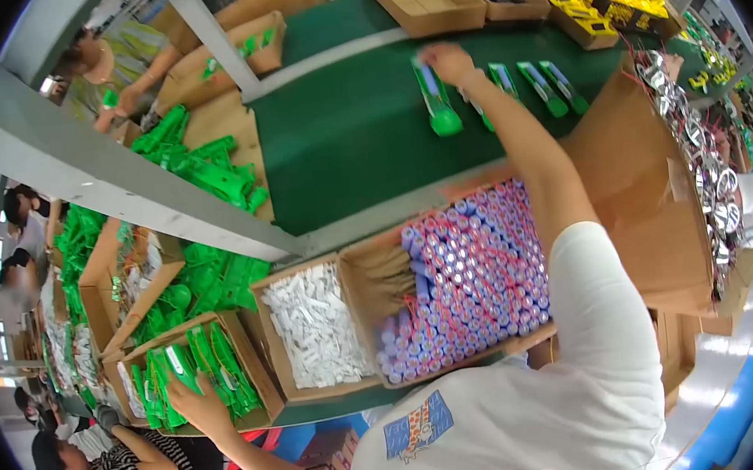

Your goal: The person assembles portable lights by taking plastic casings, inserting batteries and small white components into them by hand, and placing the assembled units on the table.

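Observation:
On the green conveyor belt [331,135], my right hand [451,65] has its fingers curled at the upper end of a green plastic casing [443,118] with a purple battery cell in it. The fingers are slightly blurred. Several similar casings [544,92] lie beside it on the right, one partly behind my forearm. Down at the left, my left hand [198,406] reaches into a cardboard box [270,395] of green casings. Thumb and fingers are on either side of one green casing [180,364].
A box of white parts [313,327] and a box of purple battery cells with red wires [479,261] stand along the near edge. A tall carton [639,182] and silvery wired parts [718,188] are at right. A grey post [127,182] crosses the left. Co-workers sit nearby.

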Tool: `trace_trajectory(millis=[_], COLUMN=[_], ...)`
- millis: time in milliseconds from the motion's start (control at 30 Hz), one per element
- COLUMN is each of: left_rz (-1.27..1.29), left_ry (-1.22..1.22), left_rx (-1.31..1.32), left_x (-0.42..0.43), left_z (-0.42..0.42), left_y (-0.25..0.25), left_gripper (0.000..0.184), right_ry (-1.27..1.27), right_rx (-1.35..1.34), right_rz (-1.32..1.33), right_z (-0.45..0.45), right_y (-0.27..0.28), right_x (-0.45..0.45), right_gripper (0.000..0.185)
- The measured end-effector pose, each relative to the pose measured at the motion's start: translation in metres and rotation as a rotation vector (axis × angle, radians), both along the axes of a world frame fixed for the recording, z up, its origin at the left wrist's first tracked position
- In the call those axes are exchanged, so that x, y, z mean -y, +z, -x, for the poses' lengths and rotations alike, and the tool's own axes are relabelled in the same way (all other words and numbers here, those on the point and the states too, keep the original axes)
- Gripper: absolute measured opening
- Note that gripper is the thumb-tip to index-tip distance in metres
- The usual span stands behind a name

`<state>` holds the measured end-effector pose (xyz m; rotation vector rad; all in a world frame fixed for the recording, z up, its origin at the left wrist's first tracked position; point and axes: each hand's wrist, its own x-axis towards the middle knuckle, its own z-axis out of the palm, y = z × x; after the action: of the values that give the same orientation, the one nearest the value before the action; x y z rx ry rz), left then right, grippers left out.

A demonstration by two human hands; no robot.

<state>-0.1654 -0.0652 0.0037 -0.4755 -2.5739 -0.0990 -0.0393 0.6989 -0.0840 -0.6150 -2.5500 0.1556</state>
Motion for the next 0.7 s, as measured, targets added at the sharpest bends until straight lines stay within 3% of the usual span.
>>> trace_trajectory(millis=[33, 67, 133, 167, 200, 267, 300, 333, 367, 433, 500, 700], left_rz=[-0.020, -0.028, -0.045, -0.052, -0.108, -0.135, -0.121, 0.019, 0.011, -0.013, -0.033, -0.010], left_ry=[0.020, 0.032, 0.068, 0.093, 0.089, 0.101, 0.087, 0.120, 0.124, 0.223, 0.174, 0.224], left_rx=[-0.031, 0.133, 0.363, 0.446, 0.216, 0.076, -0.051, 0.132, 0.130, 0.269, 0.226, 0.311], left_x=[0.006, 0.011, 0.012, 0.005, 0.005, 0.014, 0.023, 0.037, 0.042, 0.029, 0.036, 0.040], left_z=[0.001, 0.005, 0.007, 0.000, -0.005, 0.002, 0.009, 0.019, 0.020, 0.014, 0.021, 0.015], left_y=[-0.011, -0.019, -0.010, -0.004, -0.013, -0.022, -0.028, -0.030, -0.037, -0.021, -0.023, -0.018], left_gripper=[0.046, 0.047, 0.051, 0.053, 0.056, 0.057, 0.059, 0.066, 0.066, 0.070, 0.063, 0.063], right_ry=[0.011, -0.050, -0.137, -0.105, -0.077, 0.328, 0.498, 0.755, 0.896, 1.205, 1.391, 1.329], right_rx=[0.293, 0.511, 0.305, 0.229, 0.159, 0.067, -0.033, -0.048, -0.104, -0.401, -0.612, -0.866], right_rz=[-0.080, -0.125, 0.036, -0.013, -0.060, 0.150, 0.435, 0.640, 0.812, 0.923, 0.913, 0.737], right_z=[-0.001, -0.006, -0.005, -0.004, -0.004, -0.007, -0.021, -0.038, -0.058, -0.099, -0.124, -0.155], right_y=[-0.026, -0.008, 0.003, 0.015, 0.028, 0.089, 0.138, 0.183, 0.222, 0.294, 0.325, 0.350], right_x=[-0.012, 0.016, 0.041, 0.060, 0.079, 0.145, 0.207, 0.258, 0.305, 0.371, 0.394, 0.380], right_gripper=[0.038, 0.038, 0.034, 0.031, 0.029, 0.026, 0.022, 0.019, 0.023, 0.043, 0.043, 0.044])
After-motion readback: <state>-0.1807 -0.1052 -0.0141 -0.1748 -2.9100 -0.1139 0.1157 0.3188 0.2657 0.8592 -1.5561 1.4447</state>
